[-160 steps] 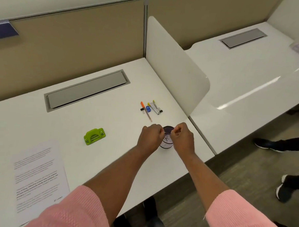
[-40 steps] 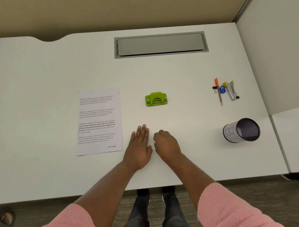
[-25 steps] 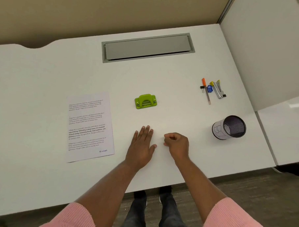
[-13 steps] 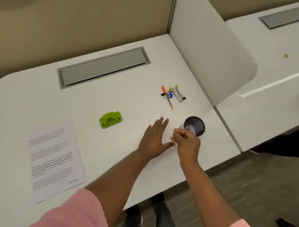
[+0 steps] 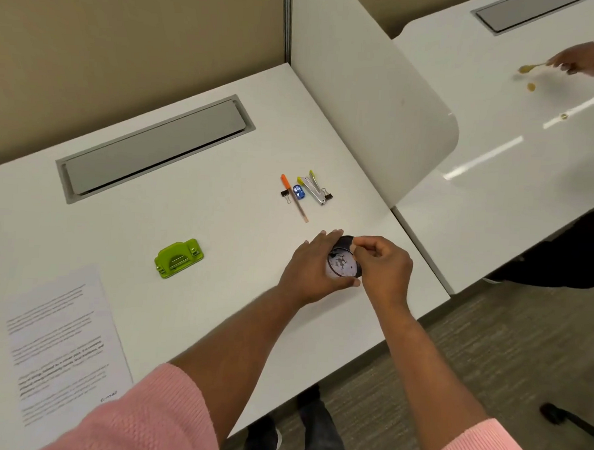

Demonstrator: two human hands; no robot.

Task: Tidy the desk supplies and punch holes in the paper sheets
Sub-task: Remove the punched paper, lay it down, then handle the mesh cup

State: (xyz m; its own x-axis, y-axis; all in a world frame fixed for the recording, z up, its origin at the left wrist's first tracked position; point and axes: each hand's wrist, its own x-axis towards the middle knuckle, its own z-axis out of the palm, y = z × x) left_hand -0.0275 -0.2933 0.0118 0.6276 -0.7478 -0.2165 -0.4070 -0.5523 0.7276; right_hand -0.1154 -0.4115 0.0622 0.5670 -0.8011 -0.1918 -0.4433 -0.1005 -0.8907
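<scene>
While on desk [image 5: 221,204], cup [image 5: 342,267] between hands [image 5: 309,269] [image 5: 385,267].

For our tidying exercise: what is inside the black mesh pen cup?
Of the black mesh pen cup only the rim shows; left hand and right hand hide its inside.

Only bit I can make out is "E-mail" on the paper sheet [image 5: 62,350], lower left; rest's blurry.
</scene>
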